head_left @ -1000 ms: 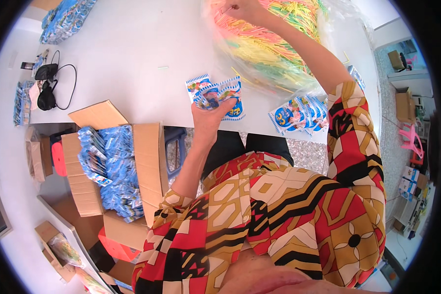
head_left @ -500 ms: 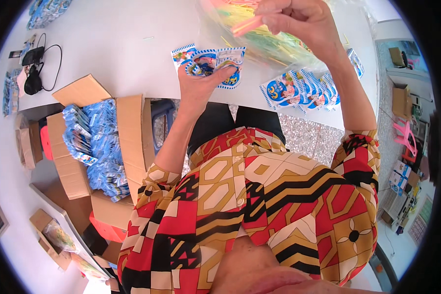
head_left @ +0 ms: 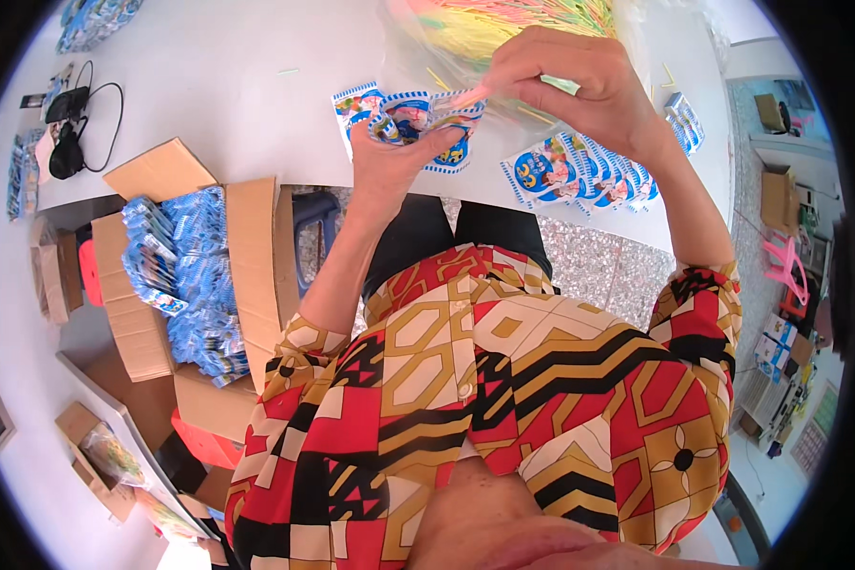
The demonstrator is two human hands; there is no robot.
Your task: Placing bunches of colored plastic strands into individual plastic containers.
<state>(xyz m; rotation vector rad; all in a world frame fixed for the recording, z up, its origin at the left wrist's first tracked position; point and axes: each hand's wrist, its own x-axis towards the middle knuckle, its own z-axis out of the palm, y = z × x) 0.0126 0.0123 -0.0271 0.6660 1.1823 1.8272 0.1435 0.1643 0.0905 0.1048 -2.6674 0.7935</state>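
Observation:
My left hand point(head_left: 389, 166) is closed around several small blue-and-white packets point(head_left: 456, 142), fanned out above the table with the thumb across their front. My right hand point(head_left: 579, 90) pinches a few thin pink straw-like sticks point(head_left: 470, 96) between thumb and fingers. Their lower ends meet the top edge of the right-hand packet; whether they are inside it I cannot tell. Beyond my right hand lies a clear plastic bag point(head_left: 427, 57) full of thin pink, yellow and green sticks point(head_left: 541, 17). Below that hand, a row of overlapping matching packets point(head_left: 551, 173) rests along the table's near edge.
An open cardboard box point(head_left: 256, 256) heaped with blue packets point(head_left: 199, 285) stands left of me, below the white table point(head_left: 218, 95). A black device with a cable point(head_left: 66, 152) and more packets point(head_left: 95, 24) lie on the table's left. Another small packet pile point(head_left: 684, 123) sits at the right.
My right hand has come down and left from over the bag, bringing the pink sticks to the packets. My left hand keeps its hold, and its right-hand packet has shifted slightly rightward.

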